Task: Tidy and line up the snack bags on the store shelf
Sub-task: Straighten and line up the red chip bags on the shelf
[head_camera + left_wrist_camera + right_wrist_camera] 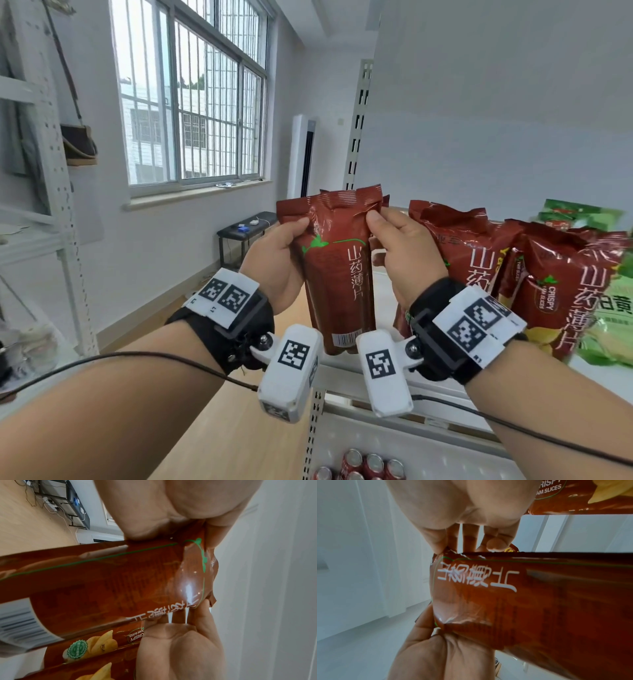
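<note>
- I see the brown snack bag (337, 270) upright between both hands, held in the air at the left end of the shelf (373, 373).
- My left hand (277, 260) grips its upper left edge, thumb in front.
- My right hand (407, 253) pinches the upper right edge, thumb near the top seal.
- Other brown bags (548, 274) lean on the shelf to the right, with green bags (579, 214) behind them.
- Red cans (363, 467) stand on the shelf below.
</note>
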`<state>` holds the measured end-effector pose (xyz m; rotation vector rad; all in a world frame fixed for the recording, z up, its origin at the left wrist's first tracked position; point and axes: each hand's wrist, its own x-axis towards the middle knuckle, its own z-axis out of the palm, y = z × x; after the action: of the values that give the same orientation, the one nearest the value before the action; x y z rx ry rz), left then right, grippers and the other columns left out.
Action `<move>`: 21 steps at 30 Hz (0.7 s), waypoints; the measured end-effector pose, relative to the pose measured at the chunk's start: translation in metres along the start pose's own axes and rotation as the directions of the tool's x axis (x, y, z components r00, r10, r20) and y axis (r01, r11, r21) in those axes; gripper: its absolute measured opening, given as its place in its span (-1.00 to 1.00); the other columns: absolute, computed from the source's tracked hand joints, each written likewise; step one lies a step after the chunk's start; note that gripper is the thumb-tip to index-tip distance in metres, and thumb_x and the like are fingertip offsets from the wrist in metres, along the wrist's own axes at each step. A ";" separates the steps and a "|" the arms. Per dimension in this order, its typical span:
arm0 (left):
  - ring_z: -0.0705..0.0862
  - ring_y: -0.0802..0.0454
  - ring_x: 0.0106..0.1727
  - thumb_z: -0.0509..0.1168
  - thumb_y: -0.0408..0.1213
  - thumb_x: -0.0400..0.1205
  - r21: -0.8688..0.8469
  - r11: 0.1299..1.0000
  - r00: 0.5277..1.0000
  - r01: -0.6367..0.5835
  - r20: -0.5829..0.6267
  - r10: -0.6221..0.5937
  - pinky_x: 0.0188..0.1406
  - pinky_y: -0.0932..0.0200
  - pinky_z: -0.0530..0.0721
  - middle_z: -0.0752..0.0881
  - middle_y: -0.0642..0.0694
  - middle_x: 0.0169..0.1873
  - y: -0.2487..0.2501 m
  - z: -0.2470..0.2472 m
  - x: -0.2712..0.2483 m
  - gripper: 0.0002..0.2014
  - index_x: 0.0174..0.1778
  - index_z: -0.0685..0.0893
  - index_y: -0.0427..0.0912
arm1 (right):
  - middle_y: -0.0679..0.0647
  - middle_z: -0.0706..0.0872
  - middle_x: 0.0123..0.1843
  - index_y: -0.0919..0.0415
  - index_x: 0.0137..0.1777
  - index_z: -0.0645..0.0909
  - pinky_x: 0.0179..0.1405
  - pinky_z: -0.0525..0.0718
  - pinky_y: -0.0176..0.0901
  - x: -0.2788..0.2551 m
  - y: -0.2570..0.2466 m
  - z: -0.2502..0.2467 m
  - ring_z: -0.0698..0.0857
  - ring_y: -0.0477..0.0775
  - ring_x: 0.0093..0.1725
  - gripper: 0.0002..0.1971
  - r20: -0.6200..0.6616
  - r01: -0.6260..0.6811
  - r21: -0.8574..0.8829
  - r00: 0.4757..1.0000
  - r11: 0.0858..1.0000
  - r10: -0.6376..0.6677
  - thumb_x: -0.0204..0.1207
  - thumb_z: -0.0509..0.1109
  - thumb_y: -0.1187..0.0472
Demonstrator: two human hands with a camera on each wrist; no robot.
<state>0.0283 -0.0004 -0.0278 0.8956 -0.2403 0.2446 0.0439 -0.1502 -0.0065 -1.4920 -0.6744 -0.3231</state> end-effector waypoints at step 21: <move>0.66 0.11 -0.08 0.26 -0.46 0.59 0.490 0.870 0.990 -0.058 0.139 -0.012 -0.26 0.28 0.63 0.72 -0.03 -0.02 -0.006 -0.004 -0.001 -0.58 0.32 0.59 0.03 | -0.23 0.69 0.00 -0.20 0.07 0.47 0.01 0.60 -0.25 -0.009 0.011 -0.006 0.66 -0.29 0.01 -0.61 -0.037 -0.077 -0.329 0.997 0.941 0.069 0.39 0.50 0.23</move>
<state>0.0299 -0.0014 -0.0348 1.4236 -0.3242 0.2719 0.0449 -0.1574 -0.0202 -1.8258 -0.5614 -0.4123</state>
